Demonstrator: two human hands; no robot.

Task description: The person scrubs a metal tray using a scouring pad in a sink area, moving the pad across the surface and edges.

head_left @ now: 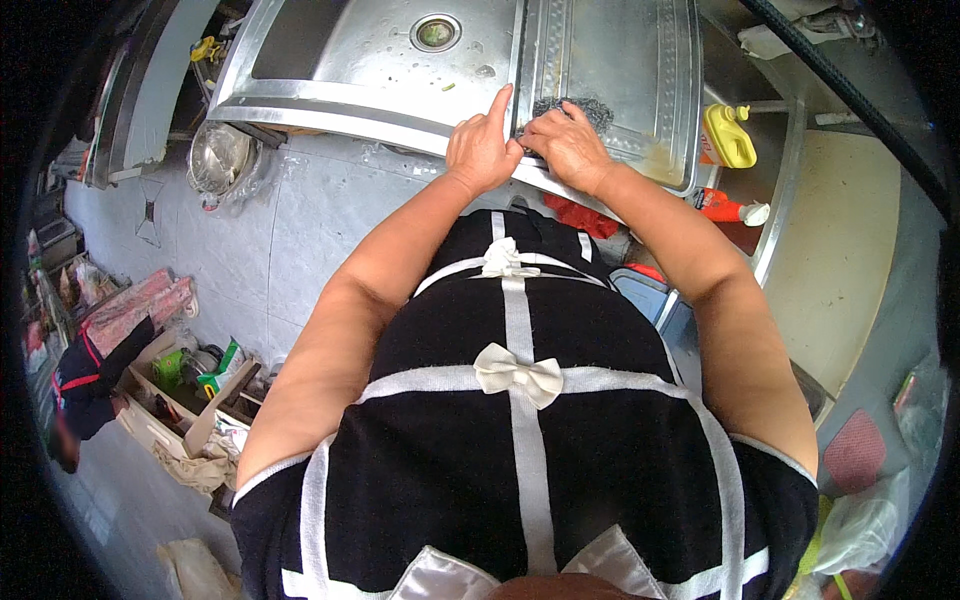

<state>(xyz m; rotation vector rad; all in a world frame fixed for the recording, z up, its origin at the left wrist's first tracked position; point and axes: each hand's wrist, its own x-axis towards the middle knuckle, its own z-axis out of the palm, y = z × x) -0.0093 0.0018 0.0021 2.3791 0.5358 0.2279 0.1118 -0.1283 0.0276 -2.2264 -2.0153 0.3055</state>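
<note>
A stainless steel sink unit (380, 75) lies in front of me, with a round drain in its left part and a dimpled metal panel (625, 130) on its right. My right hand (570, 148) is closed over a dark steel wool scrubber (592, 112), which rests on that panel near the front edge. Beside it, my left hand (482, 148) is at the front of the raised divider, its index finger stretched forward and the other fingers partly curled. Nothing shows in the left hand. The right palm and the covered part of the scrubber are hidden.
Right of the sink stand a yellow jug (730, 137) and an orange spray bottle (722, 206). A metal bowl (220, 158) is at the left. Boxes of odds and ends (160, 435) and a person in dark clothing (95, 375) are at the far left. A black hose (850, 100) crosses upper right.
</note>
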